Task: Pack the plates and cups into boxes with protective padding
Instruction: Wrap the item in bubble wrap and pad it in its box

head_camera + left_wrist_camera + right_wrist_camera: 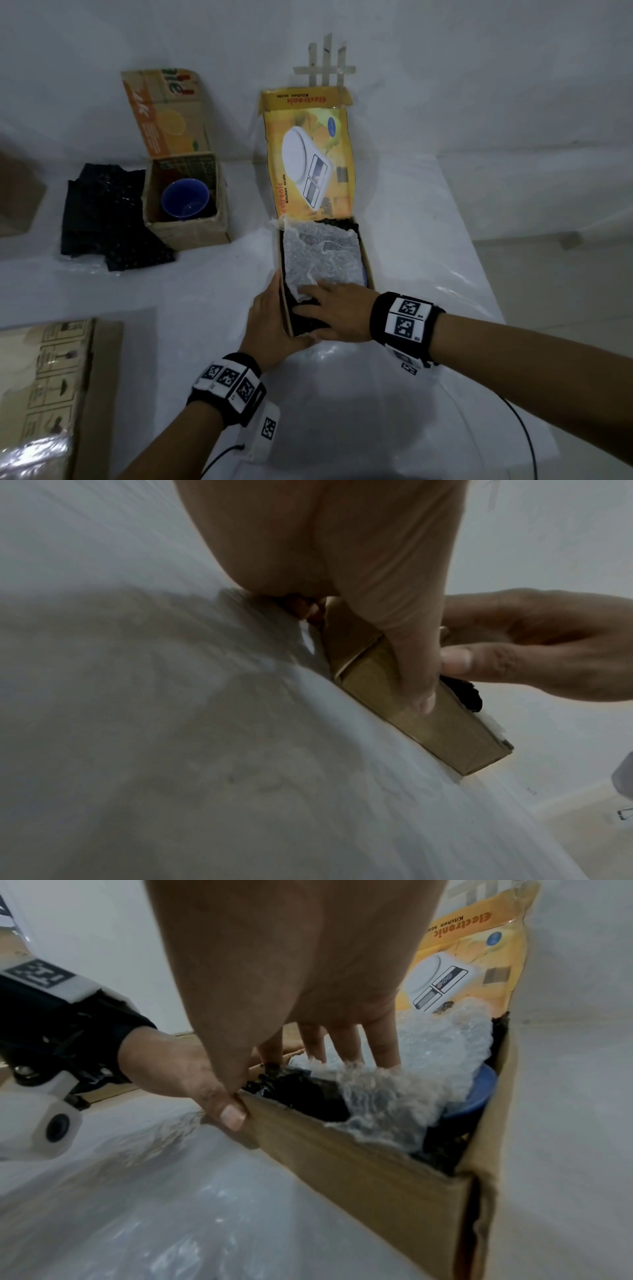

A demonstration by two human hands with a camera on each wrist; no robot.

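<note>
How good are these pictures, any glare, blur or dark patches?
Head view: dim and even, with glare streaks on the clear plastic sheet over the white table. Left wrist view: soft; a broad grey shadow crosses the table, and the left hand is blurred at the brown cardboard box. Right wrist view: the right hand is out of focus; the crinkled clear bubble wrap is smeared.

The raised yellow lid (pixel 308 164) reads "electronic Kitchen scale" — printed twice, along its side and its top flap. The print on the other boxes is too blurred to read.
</note>
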